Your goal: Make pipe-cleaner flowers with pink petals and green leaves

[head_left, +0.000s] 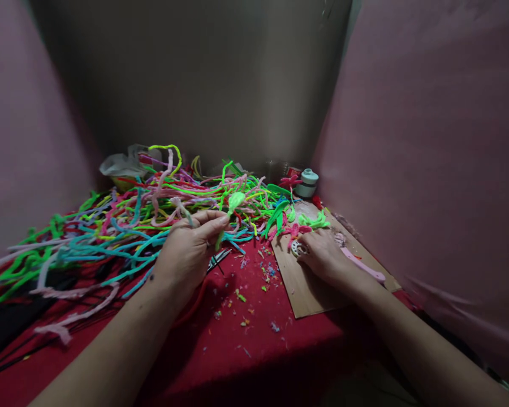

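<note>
My left hand (190, 243) pinches a bright green fuzzy leaf shape (236, 200) made of pipe cleaner, its stem running down below the fingers. A pale pipe-cleaner end (182, 209) shows just behind that hand. Scissors (217, 260) lie on the red cloth beside it, partly hidden by the hand. My right hand (322, 251) is down on a cardboard sheet (305, 294), its fingers curled against a small white ring with holes (297, 248). Pink pipe-cleaner shapes (294, 230) and green pipe-cleaner pieces (314, 220) lie just beyond the right fingers.
A large tangle of coloured pipe cleaners (123, 243) spreads across the left and back. Fuzz scraps dot the red cloth (220, 350). A pink-handled tool (362, 265) lies on the cardboard's right side. A pale bottle (307, 183) stands behind; pink walls (432, 141) flank both sides.
</note>
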